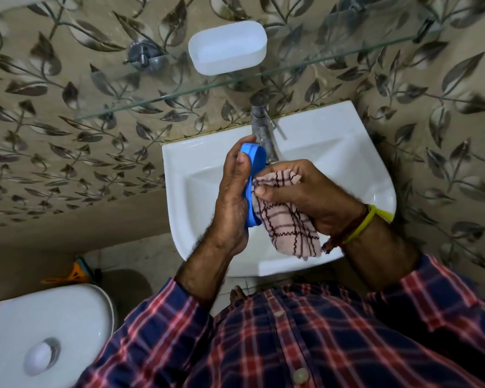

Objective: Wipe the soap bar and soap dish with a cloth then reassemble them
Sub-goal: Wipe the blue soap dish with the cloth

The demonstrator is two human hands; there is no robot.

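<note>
I have the blue soap dish part (253, 175) standing on edge over the sink (333, 152), my left hand (233, 197) closed around its back, fingers curled over the top rim. My right hand (305, 191) is closed on the checked cloth (289, 222), thumb pinching a fold against the blue face while the rest hangs loose below. To do this well, I reckon I want steady pressure from the left so the piece doesn't slip, and the cloth worked right along the rim and into the corners, turning the piece as I go. The tap (262, 130) stands just behind my knuckles, close enough to knock, so short strokes look wise. The white tray (227, 47) sits up on the glass shelf (235, 82), well apart, waiting for reassembly. I can't see the soap bar anywhere. A toilet tank (48, 331) sits low to the left.
</note>
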